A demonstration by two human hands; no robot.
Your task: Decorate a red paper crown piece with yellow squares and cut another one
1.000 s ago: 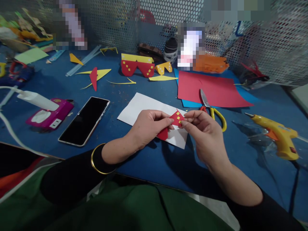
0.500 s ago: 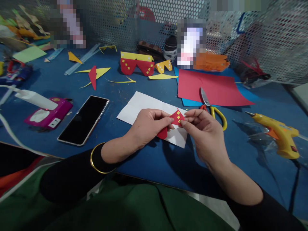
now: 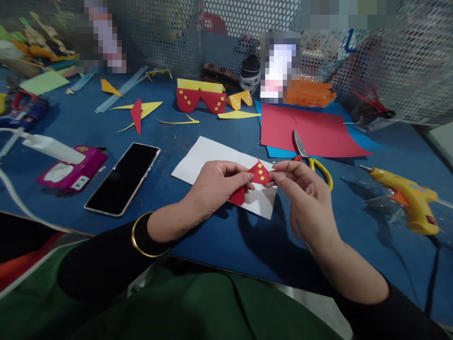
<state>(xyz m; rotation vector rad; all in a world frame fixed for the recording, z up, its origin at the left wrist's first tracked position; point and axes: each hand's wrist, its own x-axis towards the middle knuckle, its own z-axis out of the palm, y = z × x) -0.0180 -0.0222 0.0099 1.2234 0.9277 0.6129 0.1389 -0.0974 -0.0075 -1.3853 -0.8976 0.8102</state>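
Observation:
My left hand (image 3: 215, 186) pinches a small folded red paper piece (image 3: 260, 174) dotted with tiny yellow squares, holding it just above a white sheet (image 3: 205, 158) on the blue table. My right hand (image 3: 302, 198) meets it from the right, thumb and fingertips closed on the piece's right corner. A gold bangle (image 3: 136, 236) circles my left wrist.
Yellow-handled scissors (image 3: 311, 160) lie on red paper (image 3: 311, 132) behind my right hand. A yellow glue gun (image 3: 406, 196) rests at the right. A black phone (image 3: 123, 177) and a pink box (image 3: 71, 170) sit at the left. Finished red-and-yellow paper shapes (image 3: 201, 97) stand near the mesh wall.
Both hands stay on the red piece; my right fingers have shifted slightly along its right corner.

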